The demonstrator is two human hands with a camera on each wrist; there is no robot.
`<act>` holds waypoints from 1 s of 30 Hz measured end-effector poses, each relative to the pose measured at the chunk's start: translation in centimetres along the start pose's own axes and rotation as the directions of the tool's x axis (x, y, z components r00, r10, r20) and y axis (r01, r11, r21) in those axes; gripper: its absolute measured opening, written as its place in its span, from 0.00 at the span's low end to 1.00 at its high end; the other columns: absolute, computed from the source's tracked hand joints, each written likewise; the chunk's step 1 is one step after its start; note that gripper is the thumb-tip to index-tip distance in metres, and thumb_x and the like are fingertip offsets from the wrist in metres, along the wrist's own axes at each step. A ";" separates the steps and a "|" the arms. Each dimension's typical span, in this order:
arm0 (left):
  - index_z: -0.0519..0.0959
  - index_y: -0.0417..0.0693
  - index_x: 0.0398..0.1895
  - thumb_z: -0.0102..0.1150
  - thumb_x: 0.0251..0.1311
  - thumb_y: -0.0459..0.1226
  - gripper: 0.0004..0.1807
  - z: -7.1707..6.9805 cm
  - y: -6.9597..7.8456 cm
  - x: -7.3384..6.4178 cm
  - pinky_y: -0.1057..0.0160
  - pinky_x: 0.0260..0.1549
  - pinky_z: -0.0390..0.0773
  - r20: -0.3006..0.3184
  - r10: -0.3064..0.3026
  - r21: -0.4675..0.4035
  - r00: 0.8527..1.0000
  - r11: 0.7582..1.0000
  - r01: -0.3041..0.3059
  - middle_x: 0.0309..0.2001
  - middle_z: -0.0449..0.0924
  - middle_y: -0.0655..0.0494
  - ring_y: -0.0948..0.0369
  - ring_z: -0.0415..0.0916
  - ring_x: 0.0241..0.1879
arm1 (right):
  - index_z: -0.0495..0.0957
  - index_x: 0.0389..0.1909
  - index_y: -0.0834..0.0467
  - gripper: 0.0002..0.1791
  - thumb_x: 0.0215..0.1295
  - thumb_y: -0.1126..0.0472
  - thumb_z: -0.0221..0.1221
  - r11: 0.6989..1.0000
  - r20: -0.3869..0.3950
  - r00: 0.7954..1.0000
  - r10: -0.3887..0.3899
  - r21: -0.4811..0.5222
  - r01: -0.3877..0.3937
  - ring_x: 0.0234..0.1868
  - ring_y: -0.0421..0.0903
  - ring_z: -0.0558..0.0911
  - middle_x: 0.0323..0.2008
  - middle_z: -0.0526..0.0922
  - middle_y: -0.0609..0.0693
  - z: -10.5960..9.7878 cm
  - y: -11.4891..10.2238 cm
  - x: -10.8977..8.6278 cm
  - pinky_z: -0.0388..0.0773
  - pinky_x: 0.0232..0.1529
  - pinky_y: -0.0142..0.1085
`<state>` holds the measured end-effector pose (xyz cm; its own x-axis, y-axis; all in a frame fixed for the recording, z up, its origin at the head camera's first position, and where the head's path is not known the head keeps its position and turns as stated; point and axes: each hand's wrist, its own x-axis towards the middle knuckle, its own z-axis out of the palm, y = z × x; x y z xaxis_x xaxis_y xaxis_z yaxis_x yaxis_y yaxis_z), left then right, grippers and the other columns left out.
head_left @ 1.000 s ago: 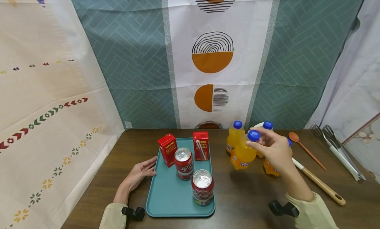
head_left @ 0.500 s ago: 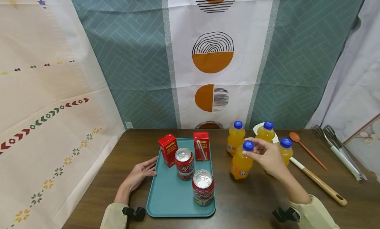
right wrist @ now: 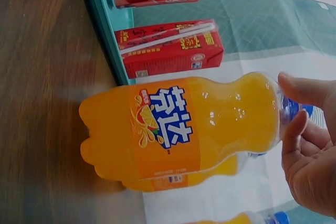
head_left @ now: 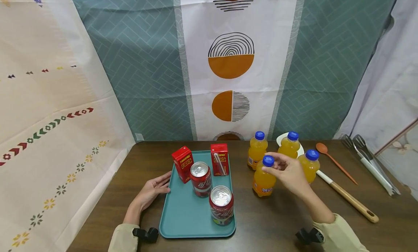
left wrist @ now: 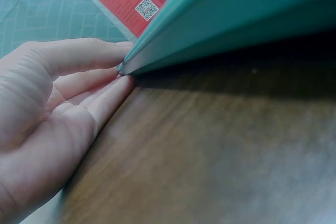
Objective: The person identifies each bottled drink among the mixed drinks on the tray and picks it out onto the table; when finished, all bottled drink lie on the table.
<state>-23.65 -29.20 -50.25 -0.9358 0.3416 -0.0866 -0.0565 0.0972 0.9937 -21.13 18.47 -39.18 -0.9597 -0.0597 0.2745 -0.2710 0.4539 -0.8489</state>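
My right hand (head_left: 291, 175) pinches the blue cap and neck of an orange soda bottle (head_left: 263, 180), which is upright just right of the teal tray (head_left: 184, 223). The right wrist view shows the thumb and fingertips at the bottle's cap (right wrist: 290, 109). My left hand (head_left: 148, 194) lies at the tray's left edge, its fairly straight fingers touching the rim; the left wrist view shows the fingertips right at that rim (left wrist: 157, 45). On the tray stand a red soda can (head_left: 201, 181), a second can (head_left: 222, 208) and two red drink cartons, one left (head_left: 183, 165), one right (head_left: 220, 161).
Three more orange soda bottles stand behind and right of the held one: left (head_left: 258, 152), back (head_left: 289, 147) and right (head_left: 309, 168). Farther right lie a wooden-handled utensil (head_left: 354, 202), an orange spoon (head_left: 336, 163) and tongs (head_left: 375, 168). A patterned curtain (head_left: 153, 81) hangs behind the table.
My right hand has brought the bottle down and slightly left, away from the bottles behind it; it barely moves in the last half second. The left hand stays at the tray.
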 end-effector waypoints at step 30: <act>0.58 0.31 0.72 0.60 0.63 0.34 0.37 0.2 2.5 -1.0 0.54 0.57 0.79 -0.055 -0.009 0.371 0.998 0.928 0.029 0.71 0.58 0.28 0.35 0.65 0.66 | 0.73 0.60 0.61 0.24 0.63 0.65 0.63 0.978 -0.001 0.982 -0.188 -0.097 0.187 0.34 0.30 0.78 0.48 0.78 0.48 -1.1 0.2 -1.5 0.78 0.35 0.24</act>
<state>-22.82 -29.06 -47.66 -0.9531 0.2887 -0.0913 0.0496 0.4464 0.8935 -19.70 19.61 -39.24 -0.8917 -0.1431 0.4294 -0.4371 0.5189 -0.7347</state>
